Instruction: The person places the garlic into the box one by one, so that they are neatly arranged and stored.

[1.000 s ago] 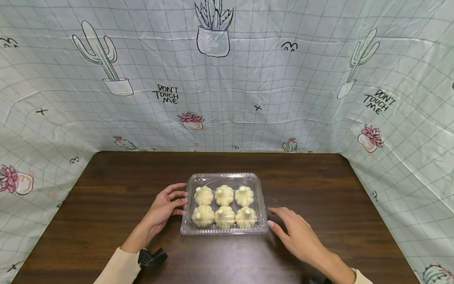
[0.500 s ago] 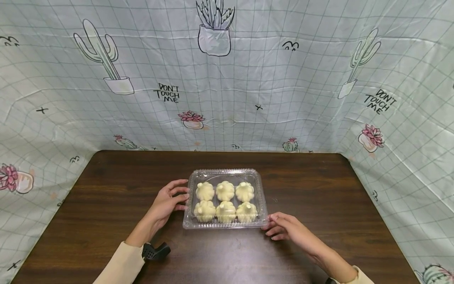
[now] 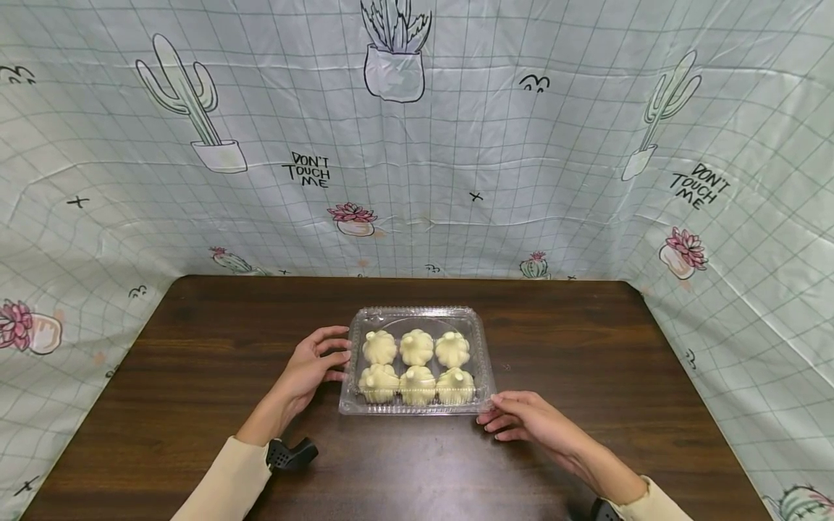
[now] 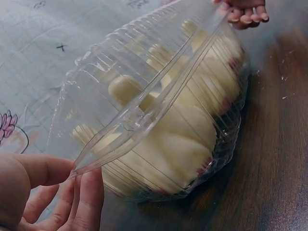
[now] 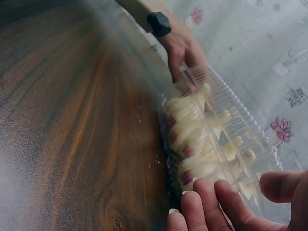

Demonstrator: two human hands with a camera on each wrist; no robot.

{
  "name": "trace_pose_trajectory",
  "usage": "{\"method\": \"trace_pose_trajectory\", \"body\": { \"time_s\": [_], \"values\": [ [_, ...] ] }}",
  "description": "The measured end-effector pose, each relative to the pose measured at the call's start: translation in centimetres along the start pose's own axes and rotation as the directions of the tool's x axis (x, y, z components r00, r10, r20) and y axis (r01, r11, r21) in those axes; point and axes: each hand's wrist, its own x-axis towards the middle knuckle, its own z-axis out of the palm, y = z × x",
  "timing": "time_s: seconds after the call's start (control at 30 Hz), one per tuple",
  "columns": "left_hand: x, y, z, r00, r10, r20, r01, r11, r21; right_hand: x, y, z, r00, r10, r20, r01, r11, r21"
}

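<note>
A clear plastic clamshell container point(image 3: 417, 409) sits on the brown table, its lid over its base. Inside stand several pale yellow, ribbed, pumpkin-shaped pieces point(image 3: 417, 347) in two rows, each with a stubby stem. Pinkish patches show low on these pieces point(image 5: 185, 151) in the right wrist view. My left hand point(image 3: 314, 369) pinches the container's left rim between thumb and fingers, clearest at the rim point(image 4: 120, 139) in the left wrist view. At the front right corner, my right hand point(image 3: 521, 418) pinches the rim, thumb above and fingertips below.
A dark wood-grain table point(image 3: 228, 325) lies under everything. Light grid-patterned cloth point(image 3: 417, 159) printed with cacti hangs behind it and along both sides. Small pale specks point(image 5: 158, 161) lie on the wood near the container.
The container has slid slightly away from me and to the right. My right hand has gone from beside the right edge to gripping the front right corner; my left hand moved along with the container.
</note>
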Motion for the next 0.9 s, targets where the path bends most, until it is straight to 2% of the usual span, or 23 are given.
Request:
{"method": "trace_pose_trajectory", "body": {
  "time_s": [0.23, 0.37, 0.47, 0.57, 0.73, 0.9],
  "values": [
    [0.1, -0.1, 0.1, 1.000, -0.001, 0.001, 0.001, 1.000, 0.001, 0.7, 0.3, 0.3, 0.999, 0.043, 0.033, -0.043, 0.999, -0.003],
    [0.1, -0.1, 0.0, 1.000, -0.005, 0.007, 0.005, 1.000, 0.010, 0.8, 0.5, 0.6, 0.999, 0.043, 0.028, -0.043, 0.999, 0.010],
    [-0.2, -0.2, -0.2, 0.999, -0.007, 0.036, 0.006, 0.999, 0.037, 0.8, 0.6, 0.7, 0.999, 0.031, 0.014, -0.032, 0.999, 0.032],
    [-0.9, -0.2, -0.7, 0.995, -0.012, 0.102, 0.005, 0.997, 0.074, 0.8, 0.7, 0.9, 1.000, 0.015, 0.007, -0.015, 0.998, 0.057],
    [-2.0, -0.5, -1.7, 0.969, -0.048, 0.243, 0.020, 0.993, 0.116, 0.7, 0.7, 0.9, 1.000, 0.008, -0.005, -0.008, 0.998, 0.065],
    [-3.0, -0.7, -2.4, 0.923, -0.094, 0.373, 0.038, 0.987, 0.154, 0.6, 0.7, 0.9, 1.000, 0.007, -0.003, -0.007, 0.998, 0.062]
  ]
}}
